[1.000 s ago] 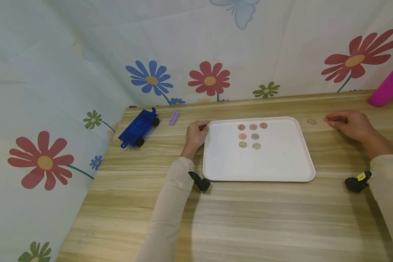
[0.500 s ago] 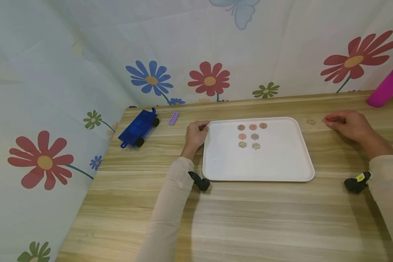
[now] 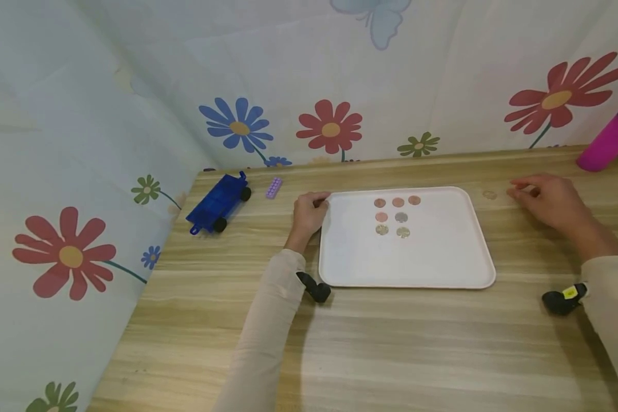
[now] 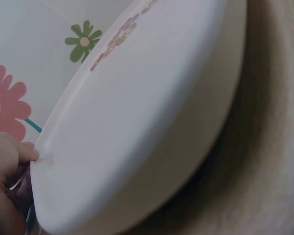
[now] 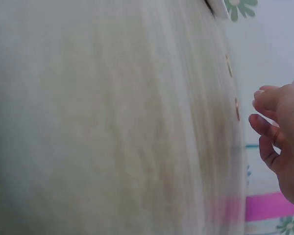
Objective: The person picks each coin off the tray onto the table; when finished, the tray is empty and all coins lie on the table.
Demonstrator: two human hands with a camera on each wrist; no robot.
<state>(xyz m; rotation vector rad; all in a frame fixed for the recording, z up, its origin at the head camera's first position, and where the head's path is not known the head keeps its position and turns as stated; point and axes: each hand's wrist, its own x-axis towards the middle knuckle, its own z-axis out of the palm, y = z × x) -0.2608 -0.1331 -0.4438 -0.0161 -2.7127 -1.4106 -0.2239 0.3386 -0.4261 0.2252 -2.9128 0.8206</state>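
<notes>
A white tray [image 3: 407, 263] lies on the table with several coins in its upper part, copper ones [image 3: 398, 202] above and silvery ones [image 3: 403, 232] below. My left hand [image 3: 310, 214] grips the tray's far left corner, its thumb over the rim in the left wrist view. Right of the tray, my right hand [image 3: 553, 200] hovers just off the table, thumb and forefinger parted. A pale coin [image 3: 490, 194] lies left of those fingertips. The right wrist view shows a copper-coloured coin [image 5: 237, 109] on the table close to the fingers, which hold nothing visible.
A blue toy wagon [image 3: 220, 203] with black wheels and a purple toy brick [image 3: 273, 187] stand at the back left. A magenta bottle [image 3: 607, 140] with a black cap is at the back right. A flower-printed curtain [image 3: 288, 74] borders the table's back and left.
The right hand's thumb and forefinger, close together before at the copper-coloured coin, are now apart. The left hand keeps its place on the tray. The head view has tilted slightly.
</notes>
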